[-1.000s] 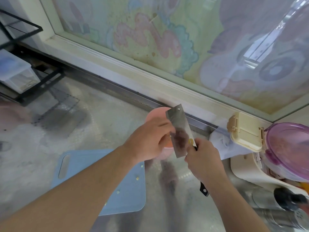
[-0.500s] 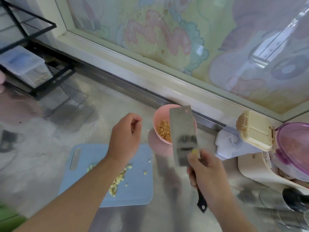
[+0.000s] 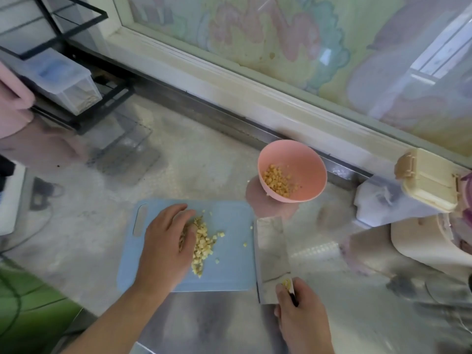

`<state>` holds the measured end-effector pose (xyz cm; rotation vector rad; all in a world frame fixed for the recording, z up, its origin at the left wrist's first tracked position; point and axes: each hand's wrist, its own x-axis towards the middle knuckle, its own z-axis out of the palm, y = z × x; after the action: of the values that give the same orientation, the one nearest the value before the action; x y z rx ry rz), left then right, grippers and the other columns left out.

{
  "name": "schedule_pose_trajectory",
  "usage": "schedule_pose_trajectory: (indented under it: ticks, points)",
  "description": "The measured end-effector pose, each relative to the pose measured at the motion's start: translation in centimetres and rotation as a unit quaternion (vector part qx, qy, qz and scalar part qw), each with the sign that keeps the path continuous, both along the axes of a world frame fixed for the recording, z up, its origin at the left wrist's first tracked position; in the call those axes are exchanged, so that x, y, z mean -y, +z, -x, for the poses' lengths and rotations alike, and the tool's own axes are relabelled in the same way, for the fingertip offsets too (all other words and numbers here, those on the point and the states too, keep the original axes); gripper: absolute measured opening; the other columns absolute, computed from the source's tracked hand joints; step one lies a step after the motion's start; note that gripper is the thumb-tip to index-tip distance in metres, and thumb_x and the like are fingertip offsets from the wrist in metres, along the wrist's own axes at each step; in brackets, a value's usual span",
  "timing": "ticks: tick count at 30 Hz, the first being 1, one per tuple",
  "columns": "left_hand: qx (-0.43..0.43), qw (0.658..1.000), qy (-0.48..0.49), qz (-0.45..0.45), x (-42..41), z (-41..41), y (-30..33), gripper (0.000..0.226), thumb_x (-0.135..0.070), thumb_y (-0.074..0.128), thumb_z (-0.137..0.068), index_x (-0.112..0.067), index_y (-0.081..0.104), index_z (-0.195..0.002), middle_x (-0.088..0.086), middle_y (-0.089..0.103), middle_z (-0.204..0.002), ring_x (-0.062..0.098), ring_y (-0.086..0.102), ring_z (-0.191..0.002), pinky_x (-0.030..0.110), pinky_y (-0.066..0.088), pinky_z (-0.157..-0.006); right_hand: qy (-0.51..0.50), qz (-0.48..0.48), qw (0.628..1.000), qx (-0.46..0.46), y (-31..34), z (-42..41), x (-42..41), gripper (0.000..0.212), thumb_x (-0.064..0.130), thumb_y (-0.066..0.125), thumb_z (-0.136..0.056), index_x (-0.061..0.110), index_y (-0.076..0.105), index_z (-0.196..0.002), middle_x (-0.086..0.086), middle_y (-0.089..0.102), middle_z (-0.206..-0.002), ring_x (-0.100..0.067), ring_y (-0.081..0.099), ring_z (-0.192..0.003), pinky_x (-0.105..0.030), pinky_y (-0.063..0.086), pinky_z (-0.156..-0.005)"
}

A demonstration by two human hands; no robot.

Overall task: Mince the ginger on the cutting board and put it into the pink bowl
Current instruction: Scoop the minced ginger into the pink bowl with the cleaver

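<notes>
A light blue cutting board (image 3: 229, 277) lies on the steel counter with a pile of minced ginger (image 3: 203, 245) on its middle. My left hand (image 3: 167, 245) lies flat on the board, fingers straight against the left side of the pile. My right hand (image 3: 301, 310) grips the handle of a cleaver (image 3: 270, 254), whose wide blade lies along the board's right edge. The pink bowl (image 3: 304, 166) stands beyond the board to the right, tilted, with some minced ginger (image 3: 278, 180) inside.
A cream lidded box (image 3: 429, 182) on a white container and a cream appliance (image 3: 421, 246) crowd the right side. A black wire rack with a clear tub (image 3: 63, 83) stands at the back left. A window ledge (image 3: 229, 98) runs behind the bowl.
My left hand dropped from near the bowl down onto the board beside the ginger pile. The cleaver came down from above the bowl to the board's right edge.
</notes>
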<state>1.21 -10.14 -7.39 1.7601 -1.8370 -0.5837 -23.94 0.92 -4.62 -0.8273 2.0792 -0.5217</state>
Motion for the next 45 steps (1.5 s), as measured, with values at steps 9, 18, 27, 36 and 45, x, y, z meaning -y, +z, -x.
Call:
schedule_pose_trajectory:
  ticks: [9,18,27,36,45]
  points:
    - [0.024,1.000,0.001,-0.015,-1.3,-2.2,-1.3,0.046,-0.040,0.046,-0.102,-0.022,0.059,-0.143,-0.007,0.049,-0.152,0.016,0.040,-0.144,0.039,0.031,-0.121,-0.011,0.023,1.000,0.015,-0.4,-0.1,0.6,0.026,0.033,0.056,-0.093,0.013,0.051,-0.079,-0.006,0.065,-0.059,-0.022,0.057,-0.049,-0.040,0.050,-0.055]
    - [0.029,0.998,-0.004,-0.057,-1.5,-2.2,-1.9,0.053,-0.040,0.045,-0.107,-0.022,0.044,-0.156,-0.010,0.036,-0.163,0.007,0.025,-0.153,0.028,0.019,-0.124,0.000,0.007,1.000,0.027,-1.0,-0.5,0.8,0.026,0.033,0.054,-0.095,0.014,0.052,-0.077,-0.006,0.065,-0.060,-0.025,0.054,-0.050,-0.036,0.045,-0.054]
    - [0.020,0.997,-0.030,-0.073,-0.6,-1.0,-1.8,0.061,-0.054,0.030,-0.108,-0.025,0.033,-0.161,-0.015,0.024,-0.168,0.003,0.015,-0.156,0.032,0.016,-0.128,0.034,0.026,0.999,0.003,-0.3,-2.8,3.7,0.022,0.039,0.049,-0.094,0.028,0.057,-0.077,-0.001,0.068,-0.067,-0.024,0.065,-0.059,-0.047,0.060,-0.061]
    - [-0.004,0.996,-0.051,-0.072,0.1,0.9,-1.8,0.068,-0.058,0.022,-0.104,-0.025,0.032,-0.162,-0.016,0.023,-0.168,-0.002,0.010,-0.155,0.022,0.009,-0.126,0.074,0.022,0.997,0.013,0.1,-5.9,4.7,0.028,0.032,0.052,-0.096,0.023,0.051,-0.070,-0.003,0.061,-0.061,-0.018,0.057,-0.050,-0.035,0.045,-0.049]
    - [-0.010,0.996,-0.057,-0.072,-0.2,1.9,-1.9,0.071,-0.061,0.022,-0.101,-0.027,0.028,-0.163,-0.017,0.024,-0.167,-0.002,0.012,-0.155,0.026,0.016,-0.128,0.076,0.019,0.997,0.027,-0.6,-9.3,4.5,0.022,0.044,0.046,-0.082,0.025,0.046,-0.071,-0.010,0.061,-0.063,-0.033,0.062,-0.057,-0.052,0.055,-0.054]
